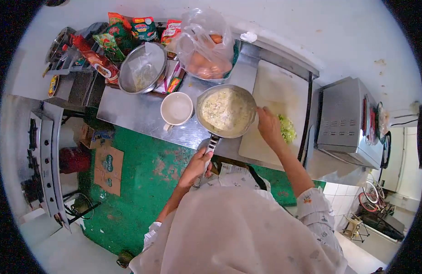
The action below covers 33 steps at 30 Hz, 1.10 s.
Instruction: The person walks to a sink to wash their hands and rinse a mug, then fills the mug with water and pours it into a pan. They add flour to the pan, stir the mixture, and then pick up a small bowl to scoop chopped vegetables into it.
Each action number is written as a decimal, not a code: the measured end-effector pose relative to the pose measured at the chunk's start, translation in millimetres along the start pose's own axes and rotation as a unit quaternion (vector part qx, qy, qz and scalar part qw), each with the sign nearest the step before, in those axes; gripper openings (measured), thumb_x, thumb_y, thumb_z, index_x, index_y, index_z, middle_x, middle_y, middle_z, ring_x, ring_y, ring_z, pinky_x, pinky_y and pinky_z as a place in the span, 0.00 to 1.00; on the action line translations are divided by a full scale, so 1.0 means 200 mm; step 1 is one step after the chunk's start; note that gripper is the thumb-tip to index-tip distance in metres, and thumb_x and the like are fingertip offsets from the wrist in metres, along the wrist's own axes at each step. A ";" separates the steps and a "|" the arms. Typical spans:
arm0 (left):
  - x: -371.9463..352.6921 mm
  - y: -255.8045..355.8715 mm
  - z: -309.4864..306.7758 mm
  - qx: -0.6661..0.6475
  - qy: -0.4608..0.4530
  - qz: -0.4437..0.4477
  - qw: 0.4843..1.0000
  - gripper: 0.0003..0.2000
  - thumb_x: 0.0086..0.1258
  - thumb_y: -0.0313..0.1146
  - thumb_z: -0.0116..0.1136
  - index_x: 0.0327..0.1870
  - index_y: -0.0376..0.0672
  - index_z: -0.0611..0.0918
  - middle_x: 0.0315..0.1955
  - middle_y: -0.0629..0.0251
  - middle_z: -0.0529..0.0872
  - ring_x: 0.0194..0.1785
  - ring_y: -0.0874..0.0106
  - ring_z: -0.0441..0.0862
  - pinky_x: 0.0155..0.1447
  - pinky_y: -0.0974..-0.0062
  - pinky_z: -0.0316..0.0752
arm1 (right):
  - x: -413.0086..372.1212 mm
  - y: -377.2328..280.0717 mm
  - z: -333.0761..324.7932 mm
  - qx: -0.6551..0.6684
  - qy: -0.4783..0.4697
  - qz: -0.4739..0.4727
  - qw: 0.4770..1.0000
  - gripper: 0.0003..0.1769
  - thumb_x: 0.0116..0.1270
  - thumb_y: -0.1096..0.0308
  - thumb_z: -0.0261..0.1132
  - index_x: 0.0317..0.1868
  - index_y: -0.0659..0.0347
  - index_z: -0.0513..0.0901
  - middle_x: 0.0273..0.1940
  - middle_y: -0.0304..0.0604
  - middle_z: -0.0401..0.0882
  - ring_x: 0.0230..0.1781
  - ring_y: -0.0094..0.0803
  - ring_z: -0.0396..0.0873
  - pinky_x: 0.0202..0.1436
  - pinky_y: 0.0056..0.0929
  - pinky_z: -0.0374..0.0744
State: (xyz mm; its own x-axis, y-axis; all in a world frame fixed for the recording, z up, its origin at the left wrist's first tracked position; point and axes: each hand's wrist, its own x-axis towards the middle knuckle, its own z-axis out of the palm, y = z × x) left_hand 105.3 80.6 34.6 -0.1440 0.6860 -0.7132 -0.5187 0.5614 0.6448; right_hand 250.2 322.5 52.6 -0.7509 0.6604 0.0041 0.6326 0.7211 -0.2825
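My left hand is wrapped around the handle of a grey saucepan. Inside the pan lies a pale, creamy mixture with small bits in it. At the pan's right rim is my right hand, its fingers closed; what they hold, if anything, is hidden. Chopped green vegetable lies just right of that hand on a white cutting board. Left of the pan stands a white mug, its inside bare.
Behind the mug, a metal bowl leans near seasoning packets. A plastic bag of eggs stands behind the pan. A grey oven is at the right, a gas stove at the left. The steel table ends close before me.
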 end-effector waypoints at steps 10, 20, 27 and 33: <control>-0.02 0.03 0.00 0.043 0.013 0.026 0.999 0.11 0.69 0.40 0.46 0.43 0.43 0.72 0.15 0.71 0.70 0.15 0.80 0.68 0.17 0.80 0.67 | 0.03 -0.23 0.13 0.031 0.020 -0.148 0.988 0.18 0.53 0.78 0.52 0.46 0.58 0.75 0.34 0.49 0.74 0.36 0.45 0.77 0.36 0.40 0.77; -0.01 0.02 0.00 0.035 0.018 0.034 0.999 0.10 0.70 0.40 0.46 0.41 0.43 0.72 0.15 0.70 0.71 0.14 0.78 0.68 0.17 0.79 0.66 | 0.06 0.16 0.05 -0.028 0.034 -0.098 0.994 0.21 0.51 0.80 0.54 0.49 0.59 0.74 0.41 0.52 0.73 0.40 0.49 0.76 0.40 0.42 0.77; -0.01 0.02 0.00 0.045 0.022 0.035 0.998 0.10 0.69 0.40 0.46 0.40 0.43 0.72 0.14 0.69 0.71 0.13 0.76 0.68 0.17 0.77 0.66 | 0.16 -0.14 0.21 0.051 0.036 -0.090 0.994 0.20 0.50 0.82 0.53 0.46 0.60 0.74 0.38 0.50 0.73 0.37 0.48 0.76 0.38 0.41 0.76; -0.01 0.01 -0.01 0.065 0.013 0.028 0.997 0.11 0.70 0.43 0.44 0.40 0.45 0.73 0.15 0.71 0.72 0.16 0.77 0.70 0.22 0.77 0.69 | 0.04 -0.02 0.04 -0.021 -0.129 -0.205 0.970 0.18 0.56 0.75 0.52 0.48 0.59 0.75 0.48 0.55 0.73 0.44 0.51 0.75 0.46 0.42 0.76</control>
State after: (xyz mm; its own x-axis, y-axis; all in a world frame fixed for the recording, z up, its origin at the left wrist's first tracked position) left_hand 102.4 80.0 36.8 -0.1930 0.7072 -0.6802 -0.3955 0.5784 0.7135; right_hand 240.0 322.5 45.8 -0.9603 0.2449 -0.1337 0.2730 0.9236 -0.2692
